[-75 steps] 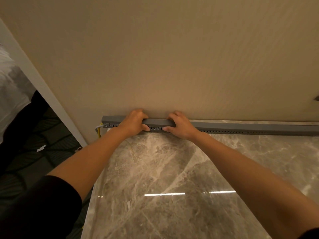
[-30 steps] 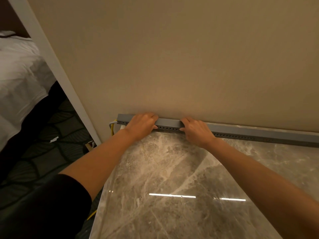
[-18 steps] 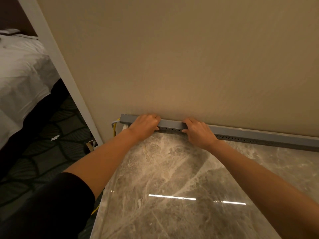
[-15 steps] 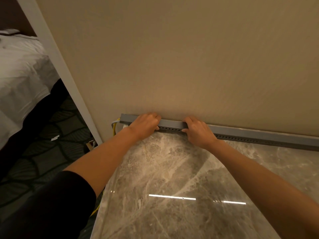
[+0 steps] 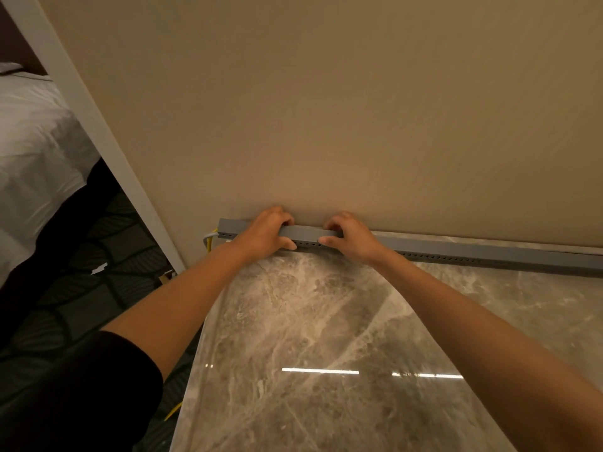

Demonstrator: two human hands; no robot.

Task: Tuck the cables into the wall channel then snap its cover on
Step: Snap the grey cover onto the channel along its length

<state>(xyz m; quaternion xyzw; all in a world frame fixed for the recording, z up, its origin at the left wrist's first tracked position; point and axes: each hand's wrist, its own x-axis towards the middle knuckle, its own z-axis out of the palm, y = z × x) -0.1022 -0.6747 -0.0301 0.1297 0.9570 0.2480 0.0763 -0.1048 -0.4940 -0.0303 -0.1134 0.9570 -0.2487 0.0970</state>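
Observation:
A long grey slotted wall channel (image 5: 456, 251) runs along the foot of the beige wall, on the back edge of a marble top, with its grey cover (image 5: 306, 233) lying along it. My left hand (image 5: 266, 234) wraps over the channel near its left end, fingers behind and thumb in front. Just to its right, my right hand (image 5: 350, 238) grips the channel the same way. A yellow and a white cable (image 5: 209, 239) come out of the channel's left end and drop past the marble's edge.
The polished marble top (image 5: 326, 337) fills the foreground and ends at a left edge. Left of it lies dark patterned carpet (image 5: 81, 288), a white door frame (image 5: 98, 132) and a bed with white linen (image 5: 29, 151). A yellow cable piece (image 5: 173, 411) shows low by the marble's edge.
My hands have come closer together on the channel, the right one sliding left. Both now curl over the cover with thumbs in front. The camera has shifted slightly.

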